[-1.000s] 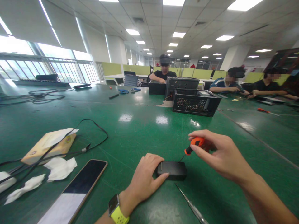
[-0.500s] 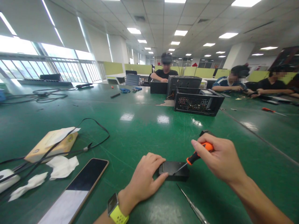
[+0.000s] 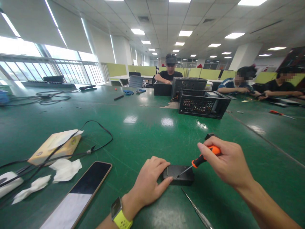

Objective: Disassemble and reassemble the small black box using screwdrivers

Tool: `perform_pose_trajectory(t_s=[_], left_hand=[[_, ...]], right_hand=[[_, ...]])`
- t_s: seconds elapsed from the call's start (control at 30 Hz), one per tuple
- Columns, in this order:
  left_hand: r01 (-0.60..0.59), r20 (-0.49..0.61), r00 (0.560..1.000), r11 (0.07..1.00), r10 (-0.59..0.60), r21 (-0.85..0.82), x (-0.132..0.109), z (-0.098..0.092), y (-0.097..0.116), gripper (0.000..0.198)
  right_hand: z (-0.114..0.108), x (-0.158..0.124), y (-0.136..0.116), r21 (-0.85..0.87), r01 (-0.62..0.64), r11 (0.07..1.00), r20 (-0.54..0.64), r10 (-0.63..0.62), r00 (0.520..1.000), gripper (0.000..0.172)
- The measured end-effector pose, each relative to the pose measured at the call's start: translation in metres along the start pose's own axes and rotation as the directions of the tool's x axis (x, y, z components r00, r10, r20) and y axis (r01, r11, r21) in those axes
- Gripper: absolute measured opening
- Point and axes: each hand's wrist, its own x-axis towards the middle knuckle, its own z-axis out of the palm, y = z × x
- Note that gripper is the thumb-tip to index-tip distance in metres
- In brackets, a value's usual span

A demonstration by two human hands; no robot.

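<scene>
Head camera looks down on a glossy green table (image 3: 152,136), where my left hand (image 3: 147,184) holds a small black rectangular plastic box (image 3: 179,175) flat on the surface, close to me. Its grip is closed on the box's left end, with the fingers over the top and the thumb against the near side. My right hand (image 3: 226,165) has its grip clamped on a screwdriver with an orange and black handle (image 3: 206,155), the index finger laid over the handle. The thin shaft slants down to the left, and its tip meets the box's top face near the middle.

A yellow-green wristwatch (image 3: 119,214) sits on my left wrist. Nearer to me than the box, a thin metal pick (image 3: 197,211) lies on the table, apart from both hands. To the left lies a long dark-screened smartphone (image 3: 83,190). Beyond it are crumpled white tissues (image 3: 66,168), a tan cardboard carton (image 3: 54,148) and a looping black cable (image 3: 102,130). Farther back stands an open black computer case (image 3: 202,106), and other people (image 3: 169,75) sit at the far side.
</scene>
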Motion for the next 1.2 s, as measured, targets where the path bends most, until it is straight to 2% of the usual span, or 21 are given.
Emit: perform_pose_trajectory(t_s=[0.23, 0.37, 0.43, 0.5, 0.53, 0.6, 0.67, 0.73, 0.77, 0.87, 0.97, 1.03, 1.17, 1.2], left_hand=[[0.011, 0.019, 1.0, 1.0, -0.011, -0.004, 0.0, -0.002, 0.002, 0.028], [0.015, 0.021, 1.0, 1.0, -0.015, 0.008, 0.001, -0.003, 0.003, 0.027], [0.017, 0.02, 1.0, 1.0, -0.017, 0.011, 0.001, -0.003, 0.003, 0.026], [0.014, 0.022, 1.0, 1.0, -0.014, 0.014, 0.002, -0.003, 0.003, 0.026], [0.012, 0.02, 1.0, 1.0, -0.012, 0.015, 0.002, -0.002, 0.002, 0.027], [0.005, 0.009, 1.0, 1.0, -0.006, 0.015, 0.001, -0.001, 0.001, 0.03], [-0.002, -0.007, 1.0, 1.0, 0.003, 0.018, 0.001, 0.001, 0.001, 0.037], [-0.006, -0.019, 1.0, 1.0, 0.006, 0.028, 0.001, 0.003, 0.001, 0.04], [-0.005, -0.024, 1.0, 0.999, 0.006, 0.034, 0.002, 0.003, 0.001, 0.039], [-0.001, -0.032, 0.999, 0.999, 0.002, 0.036, 0.003, 0.004, 0.003, 0.031], [-0.007, -0.041, 0.999, 1.0, 0.008, 0.023, 0.004, 0.004, 0.004, 0.027], [-0.007, -0.046, 0.999, 1.0, 0.008, 0.018, 0.004, 0.004, 0.004, 0.026], [0.0, -0.046, 0.999, 1.0, 0.0, 0.014, 0.003, 0.005, 0.002, 0.027], [0.002, -0.046, 0.999, 1.0, -0.001, 0.013, 0.002, 0.005, 0.002, 0.028]], right_hand=[[0.0, -0.001, -0.006, -0.024, 0.049, 0.999, 0.026, -0.048, 0.998, 0.029], [-0.014, -0.001, -0.011, 0.022, 0.162, 0.987, 0.2, -0.163, 0.966, 0.013], [-0.022, -0.001, -0.013, 0.05, 0.197, 0.979, 0.269, -0.203, 0.942, 0.018], [-0.026, -0.001, -0.013, 0.034, 0.205, 0.978, 0.293, -0.206, 0.934, 0.015], [-0.027, -0.001, -0.012, 0.016, 0.196, 0.981, 0.295, -0.192, 0.936, 0.015], [-0.026, -0.002, -0.004, -0.017, 0.134, 0.991, 0.256, -0.125, 0.959, 0.026], [-0.022, -0.008, 0.012, -0.049, 0.005, 0.999, 0.123, 0.001, 0.992, 0.034], [-0.017, -0.022, 0.036, -0.071, -0.139, 0.988, -0.018, 0.138, 0.99, 0.033], [-0.013, -0.031, 0.049, -0.083, -0.197, 0.977, -0.039, 0.194, 0.98, 0.033], [0.0, -0.064, 0.085, -0.123, -0.304, 0.945, 0.068, 0.314, 0.947, 0.035], [0.012, -0.087, 0.102, -0.183, -0.347, 0.92, 0.264, 0.385, 0.884, 0.036], [0.017, -0.091, 0.1, -0.236, -0.326, 0.915, 0.365, 0.395, 0.843, 0.034], [0.013, -0.086, 0.071, -0.33, -0.297, 0.896, 0.322, 0.403, 0.857, 0.037], [0.01, -0.085, 0.061, -0.343, -0.296, 0.892, 0.35, 0.413, 0.841, 0.038]])
